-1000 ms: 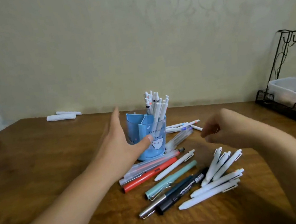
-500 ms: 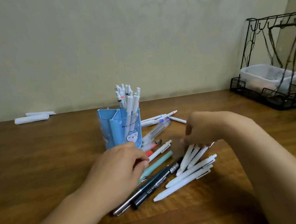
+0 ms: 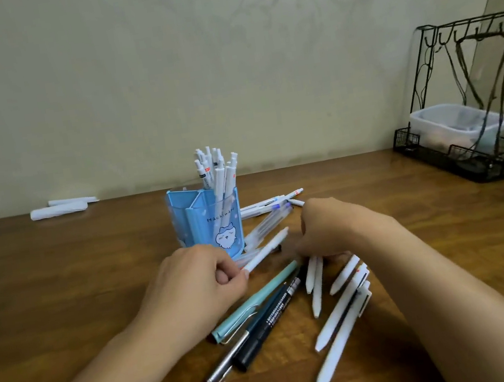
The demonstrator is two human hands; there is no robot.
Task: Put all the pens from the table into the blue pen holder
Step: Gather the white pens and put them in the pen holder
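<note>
The blue pen holder stands mid-table with several white pens upright in it. My left hand is closed on one end of a white pen, which slants up toward the holder's base. My right hand curls down over the upper ends of two white pens; its fingertips are hidden, so a grip is unclear. Loose on the table lie a teal pen, a black marker, a silver pen, more white pens and clear pens.
A black wire rack holding a clear plastic box stands at the far right by the wall. Two white rolled items lie at the far left edge. More white pens lie behind the holder.
My left hand has left the holder, dropped to the pile and closed on a white pen, lifting its far end. My right hand came down onto the white pens, which have spread apart.
</note>
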